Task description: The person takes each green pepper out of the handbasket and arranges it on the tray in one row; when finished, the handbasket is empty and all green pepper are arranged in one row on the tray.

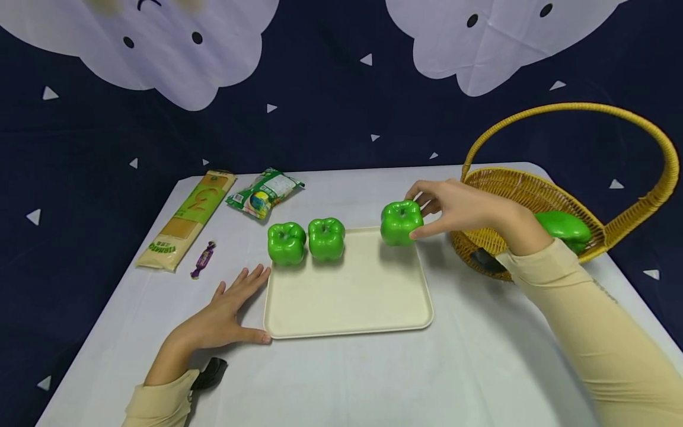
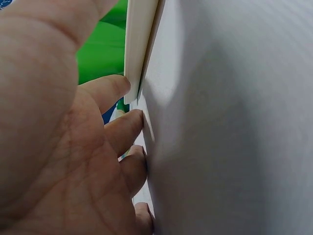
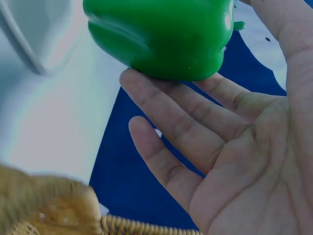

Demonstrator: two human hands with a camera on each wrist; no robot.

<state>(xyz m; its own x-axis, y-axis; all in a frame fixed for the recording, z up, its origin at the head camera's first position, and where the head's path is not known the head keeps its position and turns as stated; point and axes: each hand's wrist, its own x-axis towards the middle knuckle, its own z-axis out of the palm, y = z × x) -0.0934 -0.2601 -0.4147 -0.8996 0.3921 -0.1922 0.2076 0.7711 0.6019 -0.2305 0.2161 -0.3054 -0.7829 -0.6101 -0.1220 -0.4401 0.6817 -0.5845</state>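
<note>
My right hand (image 1: 453, 207) pinches a green bell pepper (image 1: 401, 223) between thumb and fingers, over the far right corner of the cream tray (image 1: 347, 296). In the right wrist view the fingers (image 3: 171, 117) lie against the pepper (image 3: 161, 39). Two more green bell peppers, one (image 1: 286, 244) at the far left corner and another (image 1: 326, 239) beside it, sit on the tray. My left hand (image 1: 221, 317) rests spread at the tray's left edge; the left wrist view has a fingertip (image 2: 120, 85) touching the rim (image 2: 139, 44).
At the right stands a wicker basket (image 1: 512, 184) with a tall handle and a green bell pepper (image 1: 564, 229) inside. On the left lie a noodle pack (image 1: 187, 222), a green snack bag (image 1: 267, 193) and a purple wrapped candy (image 1: 203, 260). A dark patterned cloth (image 1: 315, 77) hangs behind the table.
</note>
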